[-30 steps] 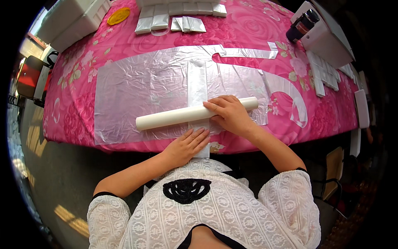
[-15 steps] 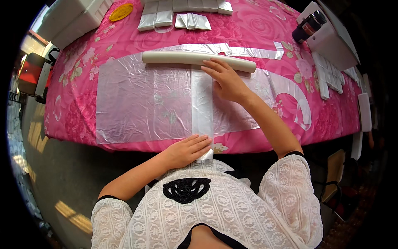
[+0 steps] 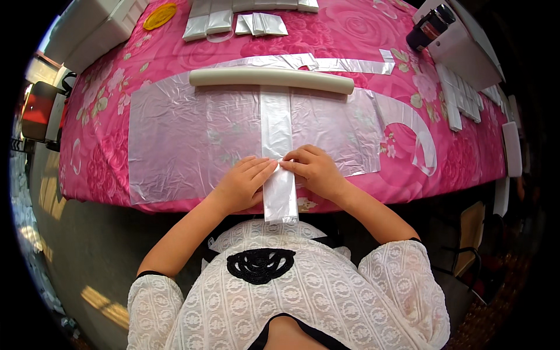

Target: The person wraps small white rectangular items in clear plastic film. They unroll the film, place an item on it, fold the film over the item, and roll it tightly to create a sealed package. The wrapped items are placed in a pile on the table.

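Note:
A long strip of folded whitish plastic film (image 3: 276,125) runs up the table before me, its near end hanging over the table's edge. My left hand (image 3: 242,182) and my right hand (image 3: 315,171) meet at its middle, fingertips pinching the film together. Beneath the strip lies a thin, see-through plastic apron (image 3: 169,146), spread flat, with a curved neck loop (image 3: 429,140) at the right and a tie band (image 3: 350,66) at the far side. A smooth cream-coloured roller tube (image 3: 271,79) rests across the strip's far end, touched by neither hand.
The table has a pink floral cloth (image 3: 192,55). Farther back are stacks of folded plastic packets (image 3: 207,23), a small loose group (image 3: 261,24) and a yellow disc (image 3: 159,16). White foam boxes (image 3: 96,35) stand far left. A dark bottle (image 3: 430,27) and more packets (image 3: 458,96) are at the right.
My right hand has left the roller tube and come down to the strip. My left hand has moved up from the strip's near end, and both now pinch it midway.

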Demonstrator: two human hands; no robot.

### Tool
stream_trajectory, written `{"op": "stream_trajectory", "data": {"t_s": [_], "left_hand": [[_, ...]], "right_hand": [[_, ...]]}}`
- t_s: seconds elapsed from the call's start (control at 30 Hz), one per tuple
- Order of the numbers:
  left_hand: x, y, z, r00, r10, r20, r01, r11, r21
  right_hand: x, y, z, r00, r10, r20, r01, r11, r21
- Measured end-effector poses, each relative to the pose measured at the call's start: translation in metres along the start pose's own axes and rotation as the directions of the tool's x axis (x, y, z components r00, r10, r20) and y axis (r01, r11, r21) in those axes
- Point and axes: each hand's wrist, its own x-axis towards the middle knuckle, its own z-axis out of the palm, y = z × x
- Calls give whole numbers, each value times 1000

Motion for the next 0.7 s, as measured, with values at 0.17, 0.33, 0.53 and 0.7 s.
{"op": "stream_trajectory", "data": {"t_s": [0.17, 0.33, 0.53, 0.7], "left_hand": [[14, -2, 3, 898, -440, -8, 401, 827, -394], [26, 1, 2, 785, -574, -233, 453, 788, -416], [17, 13, 17, 954, -284, 99, 260, 943, 206], [15, 13, 21, 944, -310, 109, 275, 926, 258]], "right_hand": [[17, -1, -8, 857, 495, 141, -514, 800, 309], [53, 16, -21, 551, 701, 454, -835, 455, 310], [60, 20, -23, 471, 705, 530, -882, 375, 285], [46, -1, -17, 767, 636, 91, -632, 772, -69]]}}
